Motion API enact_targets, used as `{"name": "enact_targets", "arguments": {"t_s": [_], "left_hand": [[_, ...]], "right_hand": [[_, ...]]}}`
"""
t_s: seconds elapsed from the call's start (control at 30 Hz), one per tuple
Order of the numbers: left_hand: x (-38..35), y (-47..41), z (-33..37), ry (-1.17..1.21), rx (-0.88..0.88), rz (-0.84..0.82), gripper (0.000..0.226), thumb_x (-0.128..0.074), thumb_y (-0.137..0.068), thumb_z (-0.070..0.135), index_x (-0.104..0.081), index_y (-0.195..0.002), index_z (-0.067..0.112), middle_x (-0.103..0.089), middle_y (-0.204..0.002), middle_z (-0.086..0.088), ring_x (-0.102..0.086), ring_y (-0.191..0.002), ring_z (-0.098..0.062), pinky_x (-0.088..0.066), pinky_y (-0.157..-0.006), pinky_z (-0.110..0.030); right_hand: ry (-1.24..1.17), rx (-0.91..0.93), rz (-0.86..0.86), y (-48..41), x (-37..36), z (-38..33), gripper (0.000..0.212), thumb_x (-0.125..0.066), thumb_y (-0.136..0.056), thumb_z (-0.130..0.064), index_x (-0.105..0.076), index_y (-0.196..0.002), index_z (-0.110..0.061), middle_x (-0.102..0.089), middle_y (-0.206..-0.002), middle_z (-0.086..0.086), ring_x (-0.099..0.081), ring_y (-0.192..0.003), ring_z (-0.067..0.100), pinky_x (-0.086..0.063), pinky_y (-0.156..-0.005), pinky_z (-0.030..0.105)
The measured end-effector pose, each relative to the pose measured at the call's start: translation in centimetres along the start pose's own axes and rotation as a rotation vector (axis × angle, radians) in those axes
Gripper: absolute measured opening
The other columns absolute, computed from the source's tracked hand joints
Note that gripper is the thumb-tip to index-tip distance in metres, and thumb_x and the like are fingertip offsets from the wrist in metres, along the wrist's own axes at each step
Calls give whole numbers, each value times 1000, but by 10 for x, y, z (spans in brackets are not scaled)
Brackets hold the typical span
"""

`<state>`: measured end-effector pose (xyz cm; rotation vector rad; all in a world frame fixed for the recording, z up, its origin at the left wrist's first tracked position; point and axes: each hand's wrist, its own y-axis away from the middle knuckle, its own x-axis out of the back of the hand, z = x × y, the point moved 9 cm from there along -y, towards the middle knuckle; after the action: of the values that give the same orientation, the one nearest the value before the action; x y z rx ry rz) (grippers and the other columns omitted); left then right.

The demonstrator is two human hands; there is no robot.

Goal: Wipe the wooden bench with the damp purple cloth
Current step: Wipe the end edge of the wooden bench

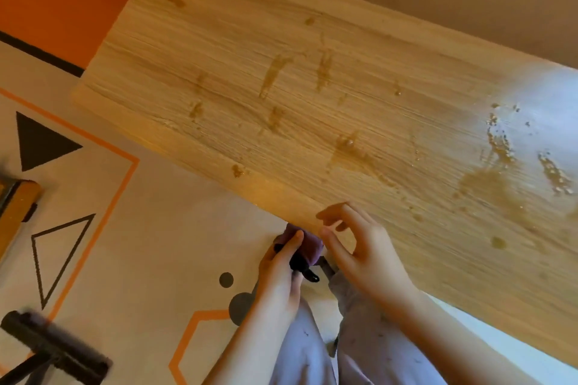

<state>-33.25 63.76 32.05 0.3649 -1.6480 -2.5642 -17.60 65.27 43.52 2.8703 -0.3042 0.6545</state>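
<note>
bench (312, 97) runs diagonally across view, top streaked with brown smears and wet patches, heaviest toward its right end. purple cloth (305, 244) bunched up just off the bench's near edge, not on the top. left hand (281, 278) closed around the cloth from below, thumb along it; something small and dark pokes out beneath the fingers, can't identify. right hand (366, 256) just beside the cloth, at the bench's near edge, fingers loosely curled and spread, holding nothing. patterned rug (140, 228) below the bench.
</note>
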Motion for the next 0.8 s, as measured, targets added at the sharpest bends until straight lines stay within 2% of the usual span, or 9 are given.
{"name": "enact_targets", "arguments": {"t_s": [0.07, 0.17, 0.3, 0.4, 0.57, 0.6, 0.67, 0.73, 0.8], "left_hand": [[0, -2, 8, -124, 8, -50, 35, -66, -81, 16, -58, -109, -4, -61, -88, -16, -61, -80, -23, -50, -66, -27], [1, -1, 18, -257, 33, -50, 17, -65, -83, 10, -62, -96, 0, -64, -83, -18, -61, -77, -26, -47, -67, -31], [-6, 2, 32, -419, -23, -175, 13, -67, -83, 10, -62, -88, -1, -68, -74, -12, -67, -71, -21, -53, -69, -31], [-7, 1, 41, -545, -105, -184, 32, -74, -78, 17, -63, -98, -6, -71, -84, -17, -68, -81, -26, -50, -79, -40], [-8, 9, 49, -723, -169, -226, 31, -59, -92, 29, -67, -97, 0, -70, -94, -22, -66, -88, -31, -51, -80, -41], [-8, 12, 59, -859, -279, -240, 33, -52, -95, 34, -66, -94, 4, -70, -91, -17, -65, -87, -29, -51, -77, -35], [-21, 30, 98, -1231, -771, -240, 31, -47, -96, 40, -57, -92, 11, -61, -91, -4, -56, -87, -20, -44, -74, -20], [-42, 53, 113, -1510, -1296, -360, 29, -45, -93, 35, -54, -107, 11, -53, -110, -2, -49, -105, -18, -38, -91, -23], [-52, 43, 102, -1697, -1509, -519, 46, -42, -94, 32, -47, -131, 5, -43, -138, -8, -37, -132, -22, -27, -110, -31]], "right_hand": [[-81, -159, 101, 29, -7, 15, 19, -51, -85, -36, -61, -79, -22, -61, -78, -10, -59, -75, 6, -45, -67, 18], [-207, -454, 247, 75, -33, 45, 30, -56, -79, -49, -57, -67, -22, -60, -67, -5, -59, -66, 7, -45, -63, 24], [-661, -774, 248, 88, -90, 62, 54, -66, -67, -63, -63, -104, -23, -71, -99, -7, -64, -97, 4, -48, -87, 27], [-1072, -787, 333, 68, -106, 53, 49, -63, -75, -46, -65, -108, -11, -72, -103, 6, -66, -101, 15, -49, -90, 30], [-985, -779, 571, 66, -104, 65, 18, -69, -82, -19, -67, -93, -5, -70, -90, 18, -67, -92, 33, -50, -83, 44], [-975, -790, 584, 67, -105, 68, 13, -67, -83, -17, -68, -90, -6, -70, -87, 17, -66, -87, 31, -50, -80, 43], [-993, -802, 618, 69, -107, 72, 9, -63, -86, -13, -67, -89, -6, -68, -82, 14, -64, -81, 27, -49, -74, 38], [-1059, -789, 666, 68, -109, 70, 11, -60, -89, -10, -64, -93, -1, -66, -81, 13, -65, -77, 22, -52, -67, 29], [-1104, -758, 705, 64, -112, 66, 14, -57, -90, -7, -62, -98, 3, -65, -83, 14, -64, -78, 22, -54, -67, 29]]}}
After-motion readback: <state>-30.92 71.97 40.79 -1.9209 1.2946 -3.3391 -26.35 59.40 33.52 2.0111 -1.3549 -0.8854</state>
